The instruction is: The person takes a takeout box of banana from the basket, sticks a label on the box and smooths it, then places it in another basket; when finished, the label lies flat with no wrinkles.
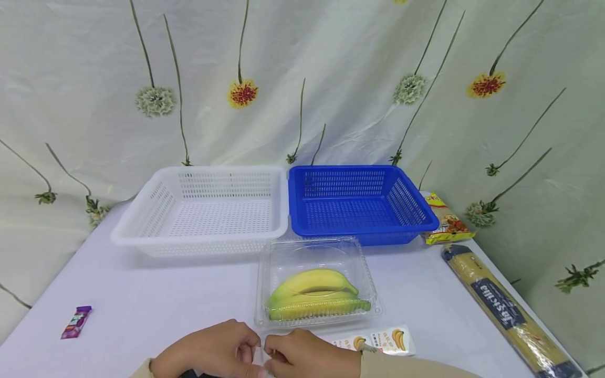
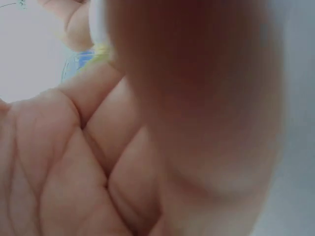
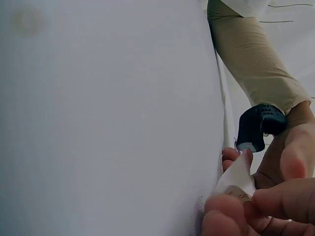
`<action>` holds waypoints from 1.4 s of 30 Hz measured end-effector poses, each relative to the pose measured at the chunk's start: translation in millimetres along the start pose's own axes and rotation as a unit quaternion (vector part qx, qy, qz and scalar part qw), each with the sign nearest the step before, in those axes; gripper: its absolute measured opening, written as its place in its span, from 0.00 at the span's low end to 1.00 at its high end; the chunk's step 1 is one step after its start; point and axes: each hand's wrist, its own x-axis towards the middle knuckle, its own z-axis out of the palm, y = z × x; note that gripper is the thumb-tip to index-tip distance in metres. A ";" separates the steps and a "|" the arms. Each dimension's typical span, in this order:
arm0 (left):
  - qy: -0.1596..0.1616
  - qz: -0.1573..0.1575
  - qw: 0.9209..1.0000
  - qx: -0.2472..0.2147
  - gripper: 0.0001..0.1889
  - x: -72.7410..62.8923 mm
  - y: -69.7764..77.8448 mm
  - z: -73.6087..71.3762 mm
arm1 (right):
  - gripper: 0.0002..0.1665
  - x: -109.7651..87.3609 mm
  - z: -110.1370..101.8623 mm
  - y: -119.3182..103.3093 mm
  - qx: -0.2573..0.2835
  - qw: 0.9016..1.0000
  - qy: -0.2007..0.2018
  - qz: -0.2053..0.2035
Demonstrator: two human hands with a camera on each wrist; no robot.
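Low in the head view, my left hand and right hand meet fingertip to fingertip. Between them they pinch a small white paper label, which bends upright in the right wrist view and carries faint brown print. My palm and curled fingers fill the left wrist view. Just beyond the hands, a clear plastic clamshell box holds yellow-green bananas. A strip of white labels with banana pictures lies beside my right hand, partly hidden by it.
At the back stand a white basket and a blue basket. To the right lie a yellow snack packet and a long pasta pack. A small purple wrapped bar lies far left. A flowered curtain hangs behind.
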 end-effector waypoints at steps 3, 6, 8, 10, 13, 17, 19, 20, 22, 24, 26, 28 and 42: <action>0.017 -0.025 0.999 -0.010 0.17 0.5 2.6 0.3 | 0.12 -2.2 10.0 13.1 -0.022 1.000 0.015 -0.011; 0.029 -0.057 0.998 -0.002 0.16 0.2 5.2 1.3 | 0.12 -6.8 10.9 16.8 -0.032 0.999 0.027 -0.019; 0.035 -0.076 0.996 0.007 0.16 -0.1 6.9 2.3 | 0.10 -11.4 2.1 8.6 -0.026 0.999 0.028 -0.014; 0.039 -0.087 0.995 0.014 0.16 -0.8 7.7 2.9 | 0.07 -16.7 -10.5 -4.0 -0.019 0.999 0.030 -0.004; 0.044 -0.098 0.994 0.017 0.17 -1.4 8.7 3.4 | 0.03 -24.5 -31.7 -25.0 0.004 0.999 0.028 0.021; 0.047 -0.103 0.993 0.023 0.18 -1.5 8.1 3.6 | 0.02 -31.6 -46.9 -38.1 0.031 0.998 0.040 0.044; 0.046 -0.102 0.993 0.025 0.18 -1.5 7.2 3.6 | 0.03 -33.8 -50.4 -40.1 0.059 0.996 0.044 0.056; 0.046 -0.101 0.993 0.027 0.18 -1.6 6.9 3.5 | 0.03 -34.6 -51.5 -40.5 0.075 0.994 0.046 0.061; 0.046 -0.098 0.994 0.032 0.17 -1.7 6.6 3.0 | 0.05 -36.2 -52.8 -40.2 0.100 0.991 0.050 0.067; 0.052 -0.095 0.993 0.054 0.17 -2.4 6.7 2.4 | 0.06 -37.5 -53.5 -38.9 0.122 0.989 0.057 0.064; 0.061 -0.093 0.991 0.081 0.17 -3.4 6.5 1.4 | 0.06 -38.5 -54.0 -37.5 0.129 0.988 0.067 0.050; 0.069 -0.091 0.988 0.105 0.16 -4.8 5.4 -0.3 | 0.07 -39.0 -54.6 -35.8 0.123 0.989 0.079 0.034; 0.224 -0.126 0.960 0.112 0.11 -1.8 4.5 -34.8 | 0.20 -39.5 -57.4 -28.0 0.172 0.976 0.117 -0.061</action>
